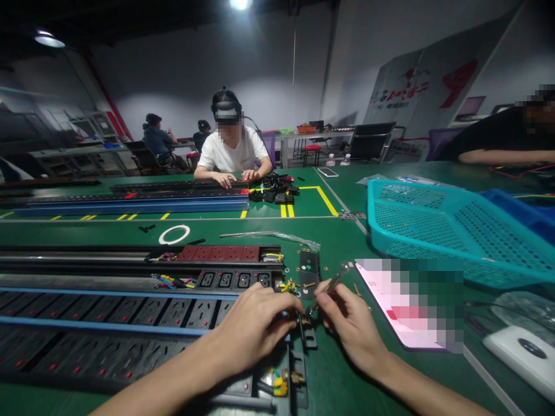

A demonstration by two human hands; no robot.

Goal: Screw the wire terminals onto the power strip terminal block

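My left hand [255,326] is closed over the right end of a long black power strip [130,323], fingers curled on its end by a small black end bracket [307,335]. My right hand [353,326] pinches a thin metal tool [336,281] whose lower tip points at the same bracket. A black end plate [309,267] lies just beyond, with several small brass screws [303,248] scattered round it. Yellow and green wires [286,286] stick out of another strip's end.
A teal mesh basket [437,231] stands at right, a pink sheet [390,306] and a white device [524,349] near it. More power strips [130,202] lie across the green table [338,381]. A person in a white shirt [232,153] works opposite; another person's arm [498,155] rests far right.
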